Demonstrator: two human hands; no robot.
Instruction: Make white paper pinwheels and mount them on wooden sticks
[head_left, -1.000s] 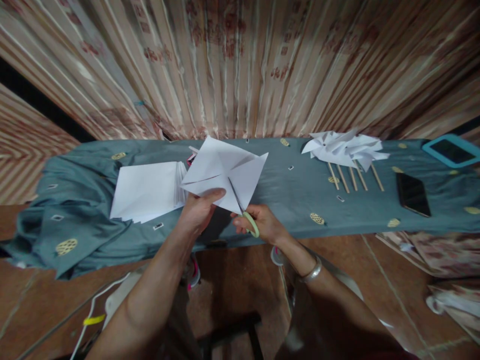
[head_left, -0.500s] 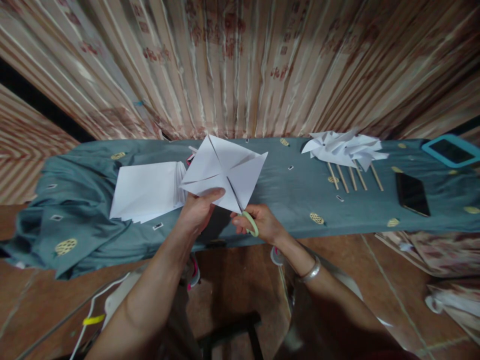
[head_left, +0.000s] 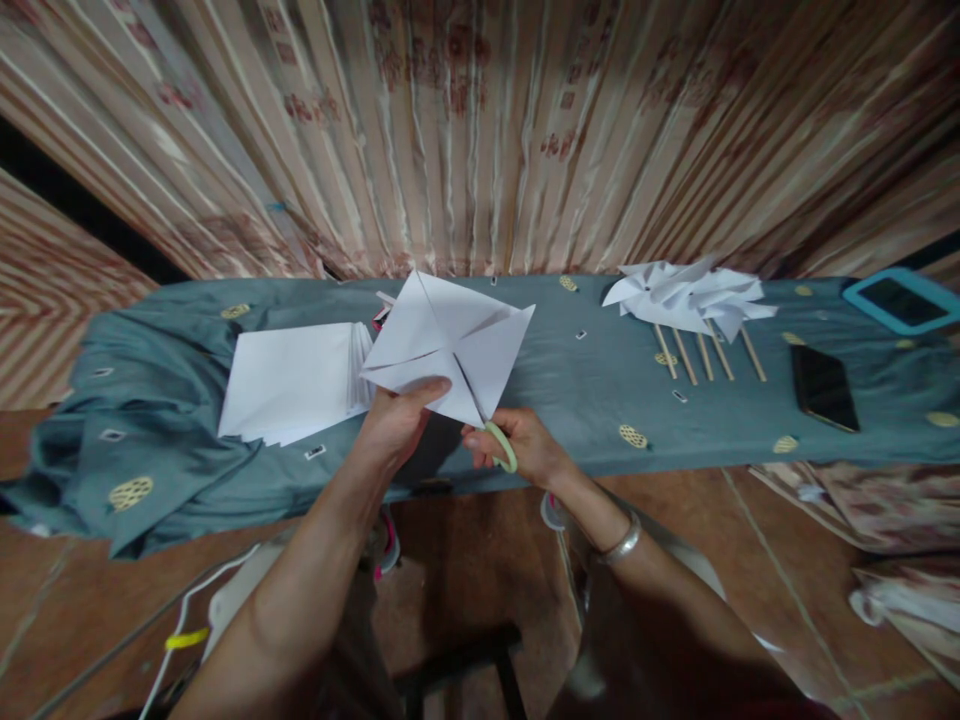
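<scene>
My left hand (head_left: 399,422) grips a square sheet of white paper (head_left: 491,345) by its near edge, thumb on top. Slits run from the sheet's corners toward its middle. Closed round the green handle of a pair of scissors (head_left: 501,448) is my right hand (head_left: 517,446). The scissor blades lie in the slit at the near corner and are mostly hidden by the paper. To the left, a stack of white paper squares (head_left: 292,380) lies close beside my left hand.
A grey-green patterned cloth (head_left: 585,400) covers the long table. Several white paper pinwheels (head_left: 690,295) on sticks lie at the right. Beyond them are a black phone (head_left: 825,388) and a blue-framed device (head_left: 904,302). A pleated curtain (head_left: 480,140) hangs behind.
Almost nothing differs. The slit at the sheet's far corner looks slightly narrower; both hands and the scissors stay in place.
</scene>
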